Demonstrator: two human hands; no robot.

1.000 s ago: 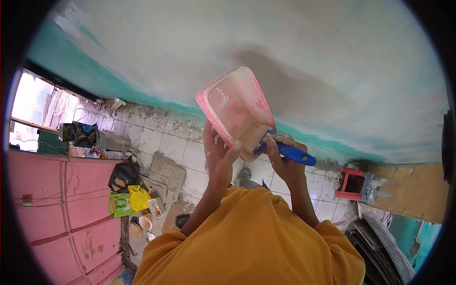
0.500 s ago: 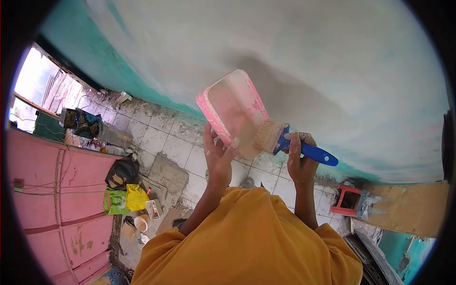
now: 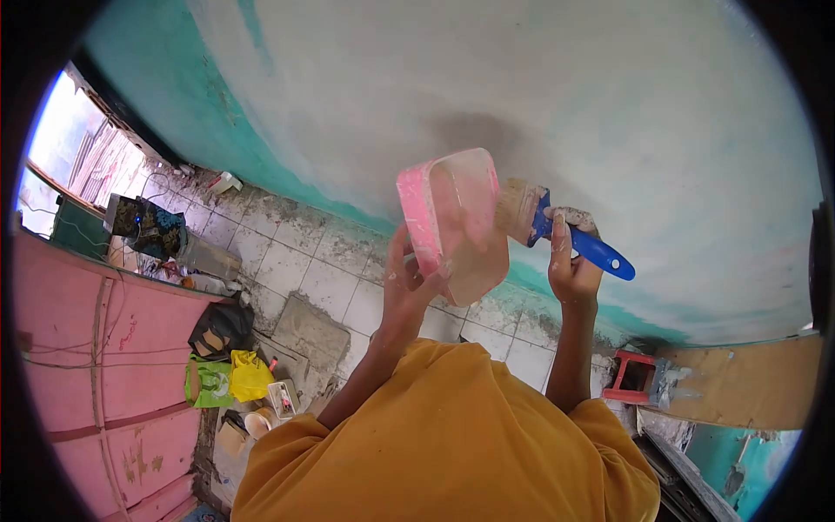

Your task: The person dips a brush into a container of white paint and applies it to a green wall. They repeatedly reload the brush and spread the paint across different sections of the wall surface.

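My left hand (image 3: 410,283) grips a pink plastic tub (image 3: 421,217) by its near left side, fingers underneath and thumb at the rim. The tub is tilted, and a pale, wet coating shows on its inner walls and bottom. In my right hand (image 3: 574,252) is a wide paintbrush (image 3: 587,248) with a blue handle, pinched near the metal band. Its bristles, caked with whitish paint, point left and overlap the tub's right rim in this view. Pale smears mark my right fingers. Both things are held up in front of the wall (image 3: 626,113), which is whitish over turquoise.
Below runs a dirty tiled floor (image 3: 300,261). To the left are a pink panel (image 3: 139,365), a black bag (image 3: 222,326), a yellow bag (image 3: 250,376) and a green bag (image 3: 209,383). A red stool (image 3: 628,377) and a wooden board (image 3: 748,378) stand at the right.
The tub has shifted right and tipped more upright, and the brush has moved from inside the tub out to its right rim. Both hands keep their hold.
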